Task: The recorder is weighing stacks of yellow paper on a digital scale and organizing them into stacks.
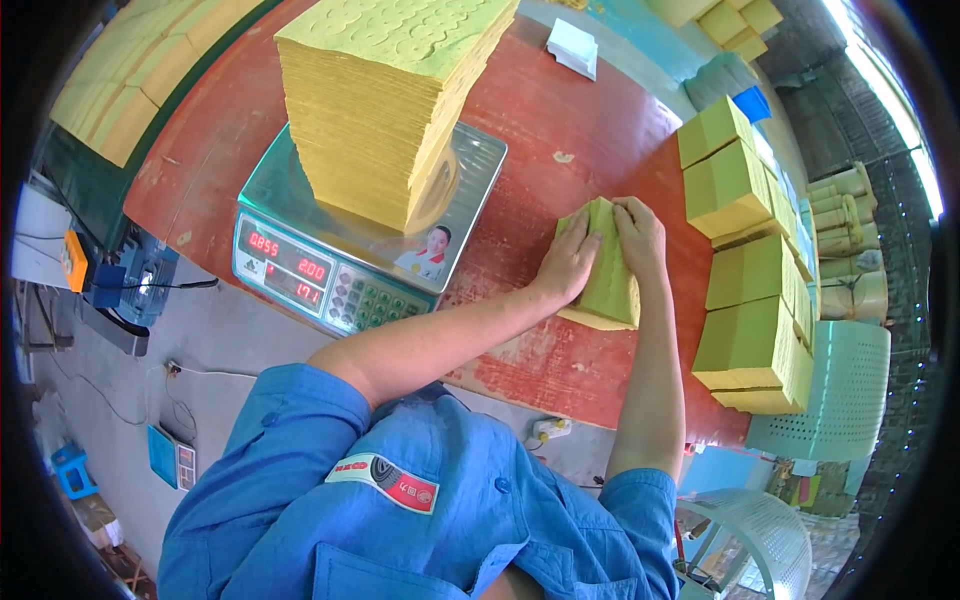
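Head view: both hands press a small yellow stack (607, 270) on the red table (560, 120), right of the scale (350, 250). The left hand (570, 262) lies flat on its side; the right hand (640, 235) grips the top. Squaring the edges wants even pressure from both.

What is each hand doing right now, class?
Left hand: open, pressed flat against the small yellow paper stack.
Right hand: curled over the same stack's top, gripping it.
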A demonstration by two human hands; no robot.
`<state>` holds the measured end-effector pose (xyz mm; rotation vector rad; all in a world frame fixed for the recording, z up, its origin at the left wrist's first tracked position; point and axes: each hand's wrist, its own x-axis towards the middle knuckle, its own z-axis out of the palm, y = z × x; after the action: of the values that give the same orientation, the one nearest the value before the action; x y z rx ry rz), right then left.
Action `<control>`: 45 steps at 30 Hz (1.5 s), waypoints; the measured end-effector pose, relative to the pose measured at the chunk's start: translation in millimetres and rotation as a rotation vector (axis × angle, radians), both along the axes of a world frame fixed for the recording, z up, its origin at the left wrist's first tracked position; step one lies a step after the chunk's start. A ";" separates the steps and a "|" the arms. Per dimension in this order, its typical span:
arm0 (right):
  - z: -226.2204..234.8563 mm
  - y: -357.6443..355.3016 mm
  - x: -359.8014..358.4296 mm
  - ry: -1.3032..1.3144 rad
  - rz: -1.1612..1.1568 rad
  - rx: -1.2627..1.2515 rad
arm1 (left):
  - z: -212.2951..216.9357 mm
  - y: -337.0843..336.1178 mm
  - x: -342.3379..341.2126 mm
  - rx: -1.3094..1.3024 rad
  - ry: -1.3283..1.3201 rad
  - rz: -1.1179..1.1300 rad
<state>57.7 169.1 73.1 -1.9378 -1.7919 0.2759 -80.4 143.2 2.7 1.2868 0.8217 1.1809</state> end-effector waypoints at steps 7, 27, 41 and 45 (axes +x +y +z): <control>1.0 -1.3 -5.0 -0.016 0.019 -0.006 | 0.5 -1.6 -1.9 -0.005 0.080 0.014; -9.0 -117.9 -7.0 0.605 -0.343 0.225 | 19.2 -45.4 -61.0 -0.503 -0.298 -0.148; -51.5 -160.2 -12.4 1.302 -0.363 0.310 | 36.3 -49.7 -33.7 -0.247 -0.007 -0.253; -63.3 -166.3 -27.1 1.202 -0.249 0.370 | 30.2 -51.7 -22.3 -0.288 -0.022 -0.225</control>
<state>30.6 2.8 9.8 -1.2186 -0.7251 0.7520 -102.7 91.5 32.9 1.0944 0.7774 0.8624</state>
